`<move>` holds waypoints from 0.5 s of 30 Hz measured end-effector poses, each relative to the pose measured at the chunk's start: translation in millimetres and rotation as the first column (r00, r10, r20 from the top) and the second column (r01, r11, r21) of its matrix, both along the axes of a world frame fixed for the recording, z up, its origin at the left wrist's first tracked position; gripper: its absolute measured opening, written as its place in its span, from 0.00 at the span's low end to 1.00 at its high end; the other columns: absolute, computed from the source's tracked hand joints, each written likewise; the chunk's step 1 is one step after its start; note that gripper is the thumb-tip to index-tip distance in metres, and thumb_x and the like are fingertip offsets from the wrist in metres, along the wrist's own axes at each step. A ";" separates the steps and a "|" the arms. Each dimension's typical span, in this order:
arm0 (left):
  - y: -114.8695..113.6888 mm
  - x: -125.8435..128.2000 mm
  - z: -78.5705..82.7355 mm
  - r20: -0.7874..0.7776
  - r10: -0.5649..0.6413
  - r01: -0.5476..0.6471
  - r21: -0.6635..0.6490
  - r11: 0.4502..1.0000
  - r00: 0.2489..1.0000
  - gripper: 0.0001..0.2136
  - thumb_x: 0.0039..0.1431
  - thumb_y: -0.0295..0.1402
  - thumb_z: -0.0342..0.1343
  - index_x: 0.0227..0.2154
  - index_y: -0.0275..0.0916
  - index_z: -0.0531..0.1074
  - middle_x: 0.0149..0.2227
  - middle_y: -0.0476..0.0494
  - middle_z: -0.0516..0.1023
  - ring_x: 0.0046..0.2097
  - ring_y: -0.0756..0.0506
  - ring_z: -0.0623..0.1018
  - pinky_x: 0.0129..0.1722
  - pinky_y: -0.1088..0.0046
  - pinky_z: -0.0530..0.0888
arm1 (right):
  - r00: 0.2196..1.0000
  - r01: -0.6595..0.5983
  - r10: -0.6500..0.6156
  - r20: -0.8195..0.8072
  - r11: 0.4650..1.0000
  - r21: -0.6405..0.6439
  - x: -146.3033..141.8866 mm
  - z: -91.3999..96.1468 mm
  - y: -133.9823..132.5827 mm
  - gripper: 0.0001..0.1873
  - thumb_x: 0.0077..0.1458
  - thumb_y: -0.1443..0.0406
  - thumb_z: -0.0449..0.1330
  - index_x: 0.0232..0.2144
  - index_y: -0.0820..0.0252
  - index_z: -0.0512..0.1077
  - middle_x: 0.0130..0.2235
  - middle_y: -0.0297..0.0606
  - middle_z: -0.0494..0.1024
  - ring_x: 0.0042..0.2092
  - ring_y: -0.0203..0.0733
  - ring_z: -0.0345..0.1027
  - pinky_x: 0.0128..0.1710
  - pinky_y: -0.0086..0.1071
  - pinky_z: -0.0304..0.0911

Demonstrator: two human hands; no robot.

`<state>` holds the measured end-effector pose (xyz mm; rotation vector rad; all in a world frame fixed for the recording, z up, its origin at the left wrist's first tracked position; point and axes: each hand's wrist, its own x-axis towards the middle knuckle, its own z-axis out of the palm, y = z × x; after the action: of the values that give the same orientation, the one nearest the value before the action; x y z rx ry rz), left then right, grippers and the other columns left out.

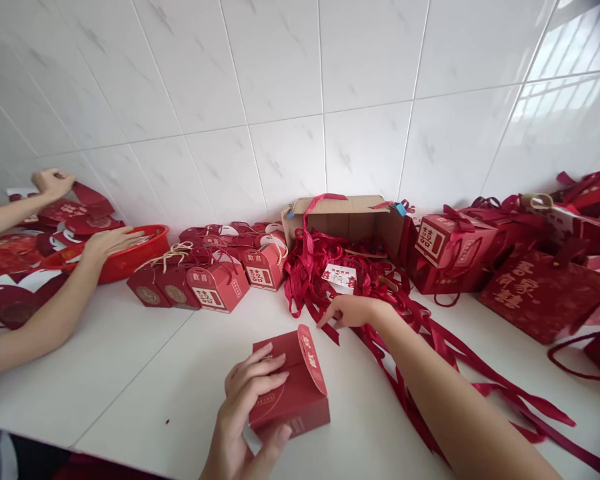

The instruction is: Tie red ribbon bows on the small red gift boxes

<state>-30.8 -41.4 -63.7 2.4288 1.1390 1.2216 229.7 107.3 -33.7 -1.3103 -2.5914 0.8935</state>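
Note:
My left hand (255,393) grips a small red gift box (300,393) at the near middle of the table. Its fingers lie over the top and the thumb presses the near side. The box's rounded flap with pale characters stands up at its right edge. Beyond it, my right hand (350,312) is closed, its fingertips at the end of a dark red ribbon (331,331). This ribbon belongs to a tangled heap of ribbons (307,267) spilling from an open cardboard box (350,219). A white printed card (340,277) lies on the heap.
Several finished-looking red boxes (215,290) with cords stand left of the heap. Ribbon-tied boxes (455,240) and red bags (545,287) stand to the right. At far left, another person's hands (110,241) work over a red basin (130,260) and a red box. A tiled wall (285,160) borders the table.

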 end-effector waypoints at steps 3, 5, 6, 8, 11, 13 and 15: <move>-3.0 4.8 0.3 -0.002 0.043 -0.043 0.009 0.999 0.999 0.17 0.56 0.31 0.55 0.49 0.45 0.65 0.54 0.39 0.69 0.63 0.35 0.60 0.56 0.50 0.65 | 0.999 0.014 -0.011 -0.048 0.999 0.050 -11.5 -8.1 -3.0 0.12 0.60 0.61 0.57 0.43 0.62 0.71 0.43 0.38 0.74 0.40 0.40 0.71 0.39 0.36 0.69; -5.0 6.4 1.3 -0.004 0.060 -0.060 0.022 0.998 0.998 0.17 0.56 0.30 0.55 0.49 0.45 0.64 0.54 0.39 0.69 0.63 0.35 0.60 0.57 0.49 0.65 | 0.991 0.069 -0.055 -0.125 0.991 0.115 -19.6 -9.0 -3.1 0.13 0.61 0.60 0.56 0.44 0.61 0.70 0.46 0.39 0.73 0.43 0.41 0.70 0.42 0.38 0.69; -5.9 6.5 2.2 -0.014 0.063 -0.063 0.028 0.998 0.998 0.17 0.56 0.30 0.55 0.49 0.44 0.64 0.54 0.39 0.69 0.62 0.35 0.60 0.57 0.49 0.65 | 0.980 0.112 -0.083 -0.182 0.982 0.152 -22.3 -7.0 -2.3 0.12 0.61 0.61 0.55 0.45 0.60 0.70 0.47 0.40 0.73 0.43 0.41 0.70 0.43 0.39 0.68; -7.6 5.6 4.7 -0.057 0.069 -0.068 0.026 0.997 0.996 0.17 0.56 0.31 0.56 0.49 0.44 0.64 0.54 0.38 0.69 0.62 0.35 0.61 0.56 0.48 0.66 | 0.927 0.252 -0.170 -0.335 0.942 0.220 -22.5 2.8 0.6 0.11 0.61 0.61 0.56 0.42 0.60 0.72 0.47 0.41 0.73 0.45 0.41 0.69 0.46 0.40 0.67; -9.5 2.5 10.0 -0.122 0.085 -0.084 0.014 0.996 0.989 0.17 0.57 0.30 0.55 0.50 0.44 0.64 0.54 0.37 0.70 0.62 0.34 0.61 0.55 0.48 0.66 | 0.722 0.564 -0.343 -0.601 0.794 0.224 -5.0 29.6 2.6 0.13 0.59 0.58 0.55 0.36 0.62 0.73 0.43 0.45 0.74 0.49 0.48 0.66 0.46 0.41 0.64; -9.7 0.1 14.2 -0.152 0.088 -0.088 0.004 0.996 0.984 0.17 0.58 0.30 0.54 0.50 0.44 0.64 0.55 0.37 0.69 0.63 0.34 0.60 0.56 0.49 0.66 | 0.549 0.708 -0.401 -0.733 0.689 0.154 18.0 50.2 -3.5 0.19 0.60 0.55 0.49 0.42 0.63 0.69 0.42 0.46 0.73 0.47 0.49 0.67 0.43 0.41 0.65; -8.9 -2.0 18.5 -0.180 0.080 -0.082 -0.003 0.997 0.980 0.17 0.58 0.30 0.54 0.51 0.44 0.64 0.56 0.37 0.69 0.64 0.35 0.60 0.56 0.51 0.66 | 0.431 0.761 -0.395 -0.812 0.642 0.092 45.9 68.0 -18.4 0.22 0.61 0.52 0.44 0.46 0.61 0.66 0.40 0.44 0.73 0.45 0.47 0.67 0.40 0.39 0.65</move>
<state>-32.8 -50.3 -45.2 2.5507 1.3015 1.0311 275.6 88.9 34.4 -1.2228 -1.3704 0.4581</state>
